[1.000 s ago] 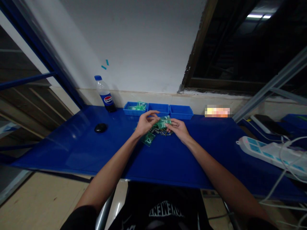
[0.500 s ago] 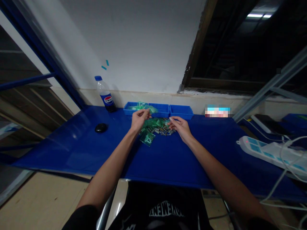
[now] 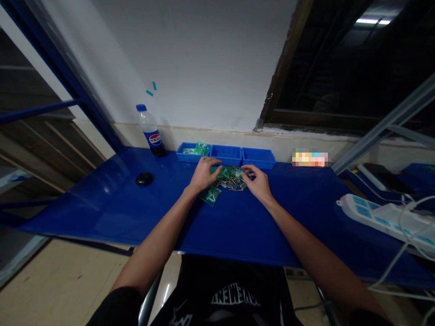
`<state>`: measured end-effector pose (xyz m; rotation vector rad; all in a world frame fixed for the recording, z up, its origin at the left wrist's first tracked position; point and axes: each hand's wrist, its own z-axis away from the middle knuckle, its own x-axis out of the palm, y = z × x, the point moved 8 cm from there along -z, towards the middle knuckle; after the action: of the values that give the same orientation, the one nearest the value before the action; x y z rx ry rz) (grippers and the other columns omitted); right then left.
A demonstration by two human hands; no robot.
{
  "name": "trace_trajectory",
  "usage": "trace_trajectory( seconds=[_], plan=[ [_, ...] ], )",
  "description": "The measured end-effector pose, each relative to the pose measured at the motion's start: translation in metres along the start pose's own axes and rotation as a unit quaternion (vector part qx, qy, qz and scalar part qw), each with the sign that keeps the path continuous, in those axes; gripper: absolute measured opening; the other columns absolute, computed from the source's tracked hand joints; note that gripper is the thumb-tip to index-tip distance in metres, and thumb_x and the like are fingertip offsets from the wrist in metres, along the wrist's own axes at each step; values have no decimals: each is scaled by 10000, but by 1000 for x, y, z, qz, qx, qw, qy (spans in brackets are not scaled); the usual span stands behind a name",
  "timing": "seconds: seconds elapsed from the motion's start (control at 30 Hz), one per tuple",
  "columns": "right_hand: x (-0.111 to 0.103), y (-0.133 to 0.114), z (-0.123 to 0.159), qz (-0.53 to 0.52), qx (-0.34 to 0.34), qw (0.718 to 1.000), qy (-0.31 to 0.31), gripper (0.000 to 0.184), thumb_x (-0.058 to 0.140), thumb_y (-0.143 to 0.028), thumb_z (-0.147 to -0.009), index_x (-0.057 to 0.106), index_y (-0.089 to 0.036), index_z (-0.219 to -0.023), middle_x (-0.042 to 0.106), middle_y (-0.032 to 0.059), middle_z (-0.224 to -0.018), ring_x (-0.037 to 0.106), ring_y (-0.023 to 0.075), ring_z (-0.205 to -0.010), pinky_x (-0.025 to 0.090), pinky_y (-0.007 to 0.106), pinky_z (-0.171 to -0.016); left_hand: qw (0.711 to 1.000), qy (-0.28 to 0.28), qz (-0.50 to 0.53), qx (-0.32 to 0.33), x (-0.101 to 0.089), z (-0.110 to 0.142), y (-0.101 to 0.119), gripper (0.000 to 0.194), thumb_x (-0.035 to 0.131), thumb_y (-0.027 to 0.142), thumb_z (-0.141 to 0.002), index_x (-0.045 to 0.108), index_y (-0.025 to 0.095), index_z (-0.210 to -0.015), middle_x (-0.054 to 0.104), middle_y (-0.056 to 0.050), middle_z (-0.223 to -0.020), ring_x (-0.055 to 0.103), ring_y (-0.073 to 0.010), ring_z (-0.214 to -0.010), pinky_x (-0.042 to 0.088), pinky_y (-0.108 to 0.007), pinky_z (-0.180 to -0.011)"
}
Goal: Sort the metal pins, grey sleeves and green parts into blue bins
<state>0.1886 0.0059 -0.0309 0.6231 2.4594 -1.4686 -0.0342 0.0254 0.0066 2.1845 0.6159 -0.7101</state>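
Head view: your left hand has dropped from the blue plastic bins onto the pile of small green circuit boards, fingers spread; your right hand stays pinching at its edge.

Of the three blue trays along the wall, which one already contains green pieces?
The leftmost blue tray, nearest the cola bottle. Green pieces show inside it; the middle tray and right tray look empty.
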Motion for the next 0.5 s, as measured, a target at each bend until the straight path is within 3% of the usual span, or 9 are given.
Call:
trace_trajectory(
  seconds=[0.1, 0.17, 0.37, 0.5],
  plan=[
    [8, -8, 1, 107, -63, 992, -21, 442, 668, -301, -882, 700, -237, -1318, 742, 124, -1277, 648, 327, -1205, 494, 505, -1077, 999, -37, -26, 30, 10, 2, 6, 253, 626, 315, -954, 787, 183, -1097, 772, -123, -1154, 649, -309, -1127, 439, -485, -1074],
    [16, -9, 2, 146, -75, 986, -44, 499, 655, -302, -895, 666, -212, -1386, 720, 147, -1326, 623, 338, -1262, 475, 506, -1114, 997, -51, -38, 35, 15, 3, 3, 242, 624, 300, -949, 790, 181, -1078, 772, -125, -1128, 641, -310, -1108, 449, -474, -1049],
    [26, -9, 5, 183, -74, 977, -74, 497, 692, -284, -862, 695, -185, -1349, 744, 139, -1302, 668, 321, -1227, 516, 464, -1088, 995, -64, -51, 49, 18, 4, 2, 214, 611, 263, -956, 780, 184, -1060, 777, -97, -1114, 650, -290, -1094, 448, -467, -1054],
    [17, -10, 3, 143, -68, 987, -39, 339, 596, -237, -917, 770, -183, -1203, 787, 127, -1217, 732, 298, -1129, 544, 452, -1053, 996, -48, -55, 51, 14, 3, 7, 219, 609, 268, -968, 772, 177, -1084, 777, -92, -1121, 658, -281, -1095, 458, -463, -1060]
  ],
)
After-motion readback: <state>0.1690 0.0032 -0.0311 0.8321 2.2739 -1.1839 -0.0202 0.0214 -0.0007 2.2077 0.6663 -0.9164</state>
